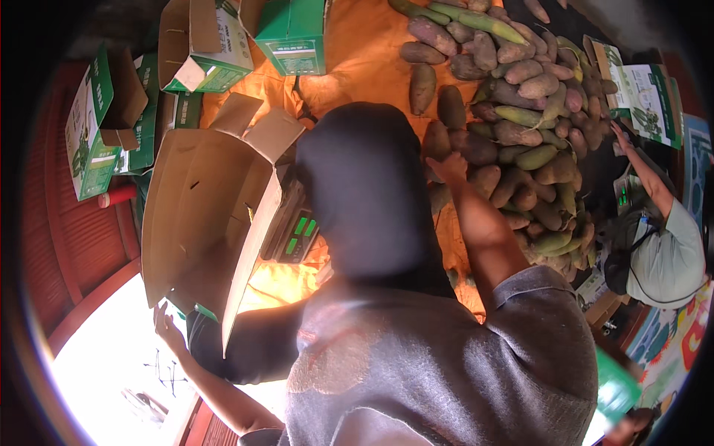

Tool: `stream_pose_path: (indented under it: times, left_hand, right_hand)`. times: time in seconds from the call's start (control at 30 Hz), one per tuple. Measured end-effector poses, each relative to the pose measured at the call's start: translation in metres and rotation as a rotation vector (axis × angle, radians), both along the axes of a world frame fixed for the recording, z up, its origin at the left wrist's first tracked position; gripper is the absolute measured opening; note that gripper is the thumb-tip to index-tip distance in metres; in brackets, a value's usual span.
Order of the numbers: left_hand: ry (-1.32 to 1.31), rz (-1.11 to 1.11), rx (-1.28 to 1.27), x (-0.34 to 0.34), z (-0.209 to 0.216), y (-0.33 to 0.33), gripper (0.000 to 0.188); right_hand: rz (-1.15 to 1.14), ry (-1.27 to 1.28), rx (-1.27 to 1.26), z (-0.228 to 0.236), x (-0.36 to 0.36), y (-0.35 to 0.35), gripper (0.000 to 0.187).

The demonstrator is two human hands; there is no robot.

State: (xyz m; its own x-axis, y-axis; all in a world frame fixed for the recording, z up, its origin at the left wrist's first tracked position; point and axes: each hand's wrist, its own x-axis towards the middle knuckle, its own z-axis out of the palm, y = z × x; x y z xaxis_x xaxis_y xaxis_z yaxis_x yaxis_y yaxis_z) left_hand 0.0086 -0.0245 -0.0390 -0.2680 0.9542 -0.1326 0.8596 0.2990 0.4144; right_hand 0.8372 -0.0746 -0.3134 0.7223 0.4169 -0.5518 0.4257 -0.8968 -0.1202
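From where I stand, the two hands are well apart. The right hand point(449, 169) is at a brown vegetable point(436, 139) in the upper middle of the frame, at the near edge of the pile point(540, 86), probably because those pieces take the least stretch. I can't tell whether the fingers have closed on it. The left hand point(170, 332), lower left, is at the bottom edge of an open box point(201, 178), perhaps to steady it; its grip is hidden from me. The flaps stand spread, which leaves the mouth free. Just beside the box, left of the bent leg point(364, 193), a scale point(300, 234) has its lit display in plain sight. An orange sheet point(357, 56) lies beneath, likely keeping the vegetables off the ground. More boxes point(294, 52) wait upper left, out of the way; a co-worker point(664, 256) sits far right.
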Motion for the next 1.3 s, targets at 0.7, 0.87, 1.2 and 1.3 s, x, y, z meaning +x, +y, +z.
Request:
stream_pose_path:
  times: [0.7, 0.87, 1.2, 1.3]
  left_hand:
    - [-0.31, -0.1, 0.436, 0.039, 0.075, 0.08, 0.029]
    - [-0.251, -0.226, 0.19, 0.089, 0.103, 0.108, 0.035]
    - [0.079, -0.411, 0.056, 0.09, 0.068, 0.101, 0.033]
    - [0.064, -0.416, 0.05, 0.085, 0.07, 0.1, 0.032]
  right_hand:
    - [-0.014, 0.655, 0.937, 0.234, -0.061, 0.166, 0.086]
    - [0.78, 0.601, 1.021, 0.396, -0.13, 0.206, 0.088]
    - [1.924, 0.319, 0.152, 0.375, -0.424, 0.254, 0.086]
    - [1.969, 0.065, -0.278, 0.305, -0.48, 0.26, 0.101]
